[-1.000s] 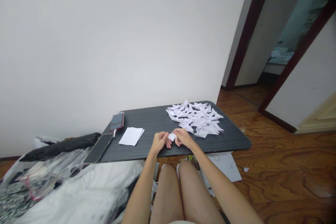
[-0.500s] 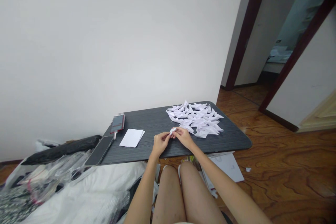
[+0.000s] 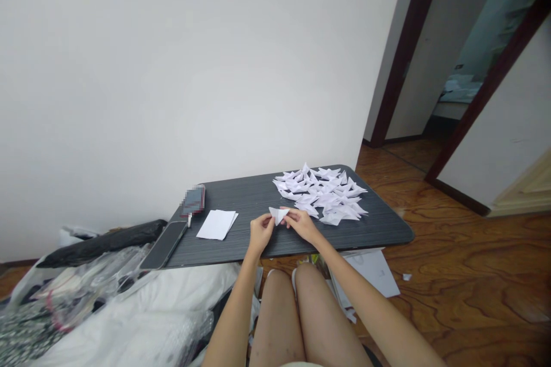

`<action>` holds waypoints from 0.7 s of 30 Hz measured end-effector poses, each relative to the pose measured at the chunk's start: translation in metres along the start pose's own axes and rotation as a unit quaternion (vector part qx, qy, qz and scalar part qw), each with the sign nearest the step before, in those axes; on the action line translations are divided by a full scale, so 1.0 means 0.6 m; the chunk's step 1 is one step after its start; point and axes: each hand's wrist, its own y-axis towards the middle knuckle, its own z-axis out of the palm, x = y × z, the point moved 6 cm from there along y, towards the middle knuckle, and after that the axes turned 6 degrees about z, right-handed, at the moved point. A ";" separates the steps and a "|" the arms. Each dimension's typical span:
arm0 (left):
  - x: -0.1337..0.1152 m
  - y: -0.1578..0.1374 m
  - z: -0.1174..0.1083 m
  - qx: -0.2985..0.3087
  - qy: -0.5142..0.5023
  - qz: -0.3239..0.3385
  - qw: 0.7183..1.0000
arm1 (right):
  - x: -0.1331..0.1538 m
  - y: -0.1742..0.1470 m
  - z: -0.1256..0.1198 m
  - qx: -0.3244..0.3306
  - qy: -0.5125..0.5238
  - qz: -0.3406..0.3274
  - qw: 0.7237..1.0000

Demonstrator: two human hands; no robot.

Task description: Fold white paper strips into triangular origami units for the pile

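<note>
A small folded white paper with pointed corners is held between my two hands, just above the near half of the dark table. My left hand pinches its left side, and my right hand grips its right side with the fingertips. Right behind my right hand lies a heap of folded paper boats, white and pointed, several overlapping. Left of my left hand rests a short stack of flat white paper sheets.
A phone lies at the table's left edge, beside a dark pixelated object. Plastic-wrapped bundles are piled at lower left. Under the table's right part, a white board or bag sits on the wooden floor.
The folded paper between my hands has been spread wider and now shows a broad pointed shape; before, it was small and bunched. My left hand has shifted slightly left.
</note>
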 end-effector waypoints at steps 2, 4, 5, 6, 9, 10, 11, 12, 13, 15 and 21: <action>0.005 0.004 -0.006 -0.027 -0.049 -0.014 0.998 | -0.002 -0.003 0.000 0.003 0.005 0.034 0.999; 0.006 0.006 -0.006 -0.025 -0.088 -0.020 0.996 | -0.004 -0.004 -0.001 0.000 0.009 0.056 0.998; 0.004 0.006 -0.004 -0.014 -0.095 -0.018 0.995 | -0.003 -0.004 -0.004 -0.006 0.014 0.053 0.998; 0.001 0.007 -0.001 0.004 -0.098 -0.012 0.995 | 0.000 -0.003 -0.007 -0.016 0.020 0.037 0.999; -0.013 0.005 0.007 0.051 -0.091 0.026 0.994 | 0.017 -0.003 -0.018 -0.052 0.032 -0.046 0.997; -0.017 0.004 0.007 0.057 -0.083 0.040 0.994 | 0.021 -0.003 -0.019 -0.057 0.031 -0.066 0.996; -0.021 0.004 0.006 0.055 -0.073 0.051 0.994 | 0.024 -0.003 -0.019 -0.057 0.030 -0.074 0.995; -0.024 0.004 0.004 0.049 -0.062 0.059 0.995 | 0.024 -0.003 -0.018 -0.052 0.033 -0.072 0.996; -0.026 0.003 0.003 0.045 -0.050 0.062 0.996 | 0.023 -0.003 -0.017 -0.045 0.040 -0.064 0.996; -0.030 0.003 0.002 0.043 -0.037 0.061 0.996 | 0.019 -0.003 -0.013 -0.033 0.061 -0.045 0.997; -0.038 -0.001 0.010 0.062 -0.030 0.045 0.997 | 0.008 -0.001 -0.009 -0.017 0.097 -0.037 0.994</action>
